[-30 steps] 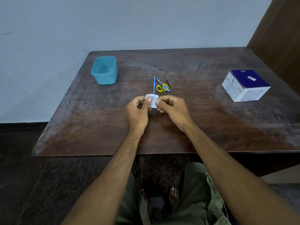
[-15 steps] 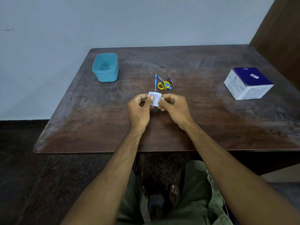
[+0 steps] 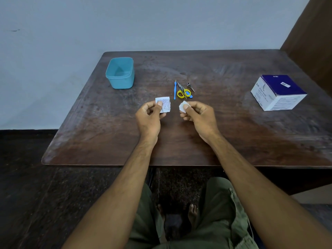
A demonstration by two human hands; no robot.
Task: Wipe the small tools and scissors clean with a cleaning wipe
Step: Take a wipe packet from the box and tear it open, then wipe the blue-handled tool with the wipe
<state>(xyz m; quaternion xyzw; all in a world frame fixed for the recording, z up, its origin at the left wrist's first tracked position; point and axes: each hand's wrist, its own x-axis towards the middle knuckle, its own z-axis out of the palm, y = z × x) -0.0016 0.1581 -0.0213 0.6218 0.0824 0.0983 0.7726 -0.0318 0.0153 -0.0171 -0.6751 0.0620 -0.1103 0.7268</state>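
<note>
While the left hand (image 3: pixel 150 116) pinches a torn wipe packet (image 3: pixel 163 104) between thumb and curled fingers, the right hand (image 3: pixel 198 115) pinches a small white piece (image 3: pixel 183 107) the same way, and the two pieces are held apart just above the tabletop (image 3: pixel 224 133); whether the white piece is the wipe or a torn-off corner, I cannot tell. Just beyond the hands lies the cluster of small tools: a slim blue pick (image 3: pixel 175 90), scissors (image 3: pixel 183 92) with one yellow and one blue handle ring, and a small dark metal tool (image 3: pixel 190 86) to their right, all close together and flat on the wood. Farther back on the left stands an open teal container (image 3: pixel 120 72). Well off to the right sits a white and dark blue box (image 3: pixel 278 92). The person is seated, with green trousers (image 3: pixel 221 221) and bare feet visible under the table's near edge.
</note>
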